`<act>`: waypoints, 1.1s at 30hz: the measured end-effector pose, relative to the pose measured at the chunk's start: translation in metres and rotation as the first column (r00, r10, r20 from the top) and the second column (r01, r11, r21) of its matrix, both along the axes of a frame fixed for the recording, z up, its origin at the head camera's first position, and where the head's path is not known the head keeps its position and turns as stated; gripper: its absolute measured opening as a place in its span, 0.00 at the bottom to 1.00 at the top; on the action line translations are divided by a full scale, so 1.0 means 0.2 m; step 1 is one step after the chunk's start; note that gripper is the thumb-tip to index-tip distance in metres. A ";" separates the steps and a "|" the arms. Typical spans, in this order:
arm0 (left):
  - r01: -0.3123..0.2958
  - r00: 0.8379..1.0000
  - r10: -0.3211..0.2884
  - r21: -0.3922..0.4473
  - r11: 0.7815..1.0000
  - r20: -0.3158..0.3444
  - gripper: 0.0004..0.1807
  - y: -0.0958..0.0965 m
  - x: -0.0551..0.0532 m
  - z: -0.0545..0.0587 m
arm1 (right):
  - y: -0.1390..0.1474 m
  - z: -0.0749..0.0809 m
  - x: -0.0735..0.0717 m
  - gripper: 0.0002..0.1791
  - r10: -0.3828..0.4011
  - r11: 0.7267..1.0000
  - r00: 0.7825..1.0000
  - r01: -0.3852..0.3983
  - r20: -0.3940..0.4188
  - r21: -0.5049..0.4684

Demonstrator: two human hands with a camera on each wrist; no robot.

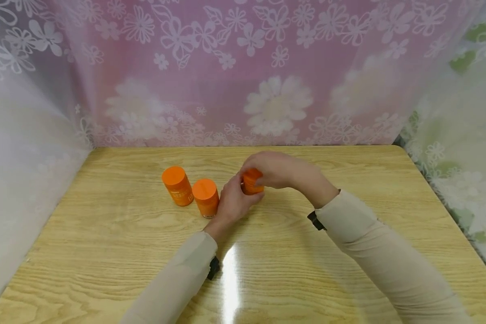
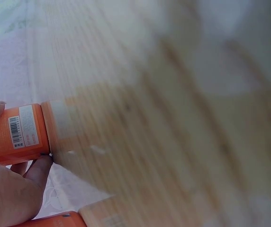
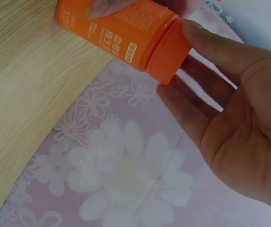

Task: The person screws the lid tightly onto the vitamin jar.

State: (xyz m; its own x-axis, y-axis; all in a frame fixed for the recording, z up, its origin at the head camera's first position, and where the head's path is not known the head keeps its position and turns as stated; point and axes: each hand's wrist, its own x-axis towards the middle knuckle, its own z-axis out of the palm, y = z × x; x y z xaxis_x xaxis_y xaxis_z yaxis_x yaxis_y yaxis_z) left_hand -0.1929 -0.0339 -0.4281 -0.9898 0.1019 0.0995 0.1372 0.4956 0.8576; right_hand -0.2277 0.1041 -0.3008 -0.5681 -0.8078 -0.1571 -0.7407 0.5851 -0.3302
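An orange supplement bottle [image 1: 253, 182] stands on the wooden table, between both hands. My left hand [image 1: 234, 201] grips its body low down, thumb along the near side. A barcode on a white label [image 2: 18, 128] shows in the left wrist view. From above, my right hand [image 1: 276, 169] pinches the bottle's orange cap [image 3: 169, 54] between thumb and fingertips. The cap sits on the bottle's top. White printed characters cover the body in the right wrist view.
Two similar orange bottles stand upright to the left: the nearer bottle [image 1: 206, 199] right beside my left hand, the other bottle [image 1: 178, 186] farther left. The table [image 1: 125, 252] ends at a pink floral curtain [image 1: 210, 90] behind; pale sheets hang at both sides.
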 end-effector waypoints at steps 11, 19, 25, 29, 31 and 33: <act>0.005 1.000 -0.005 0.013 1.000 0.009 0.25 0.01 0.01 0.01 | -0.03 0.00 0.05 0.23 -0.176 0.976 0.979 0.187 -0.102 0.112; 0.000 1.000 0.000 0.006 1.000 -0.001 0.31 0.00 0.00 0.00 | 0.05 0.01 0.00 0.24 -0.024 0.999 0.996 0.027 0.088 -0.036; 0.009 1.000 -0.009 0.010 1.000 -0.008 0.32 0.01 0.00 0.00 | 0.03 0.00 0.00 0.17 -0.074 0.997 0.996 0.075 0.053 -0.016; -0.011 1.000 0.011 -0.009 1.000 -0.016 0.31 0.01 0.01 0.00 | -0.02 -0.01 0.04 0.14 -0.162 0.986 0.985 0.164 -0.058 0.036; -0.013 1.000 0.013 -0.015 1.000 -0.012 0.29 0.01 0.01 0.00 | -0.04 -0.02 0.06 0.14 -0.197 0.978 0.975 0.203 -0.101 0.050; -0.010 1.000 0.010 -0.020 1.000 -0.005 0.28 0.01 0.01 0.00 | -0.05 -0.02 0.07 0.15 -0.221 0.972 0.969 0.228 -0.115 0.056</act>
State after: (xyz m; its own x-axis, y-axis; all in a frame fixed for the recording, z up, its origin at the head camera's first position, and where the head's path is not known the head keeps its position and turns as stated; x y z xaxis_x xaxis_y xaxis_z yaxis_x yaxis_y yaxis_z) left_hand -0.1906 -0.0328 -0.4275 -0.9903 0.0936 0.1024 0.1362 0.5141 0.8468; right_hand -0.2139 0.0945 -0.3052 -0.7502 -0.6471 -0.1355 -0.6167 0.7588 -0.2097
